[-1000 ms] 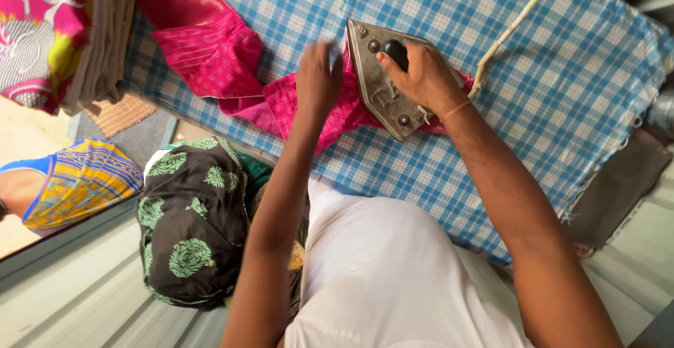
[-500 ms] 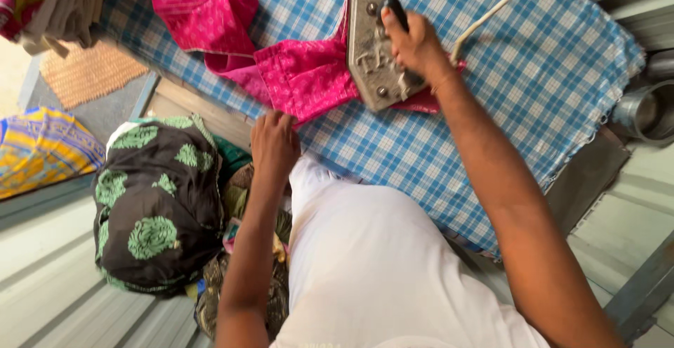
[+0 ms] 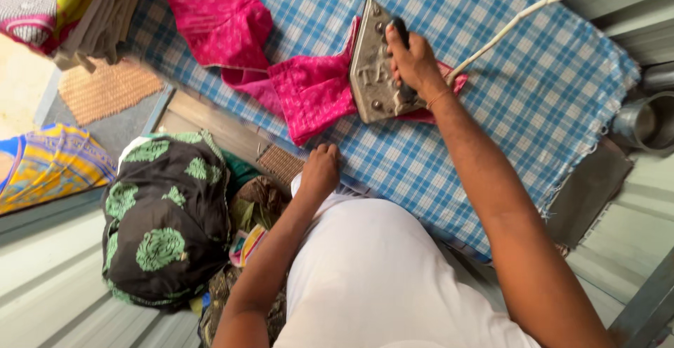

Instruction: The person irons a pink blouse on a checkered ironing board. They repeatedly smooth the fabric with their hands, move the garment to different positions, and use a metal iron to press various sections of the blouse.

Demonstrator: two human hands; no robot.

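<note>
A black bundle with green prints (image 3: 165, 228) sits just left of the left hand (image 3: 320, 172) — fingers curled shut, resting at the checked cloth's (image 3: 491, 109) edge, holding nothing. The right hand (image 3: 414, 60), arm outstretched, grips the grey iron (image 3: 372, 67) — pressed on pink fabric (image 3: 312, 95) beneath it.

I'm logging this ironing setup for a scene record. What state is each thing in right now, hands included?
Right hand: closed around the iron's dark handle.
Iron: flat on the pink garment, cord attached.
Pink garment: spread on the checked cloth, partly under the iron, crumpled at the far end.
Left hand: fisted at the table's near edge, off the garment.
Checked cloth: laid flat over the table.
Green-patterned bundle: tied up, beside the table.
Metal pot: upright; contents hidden.
</note>
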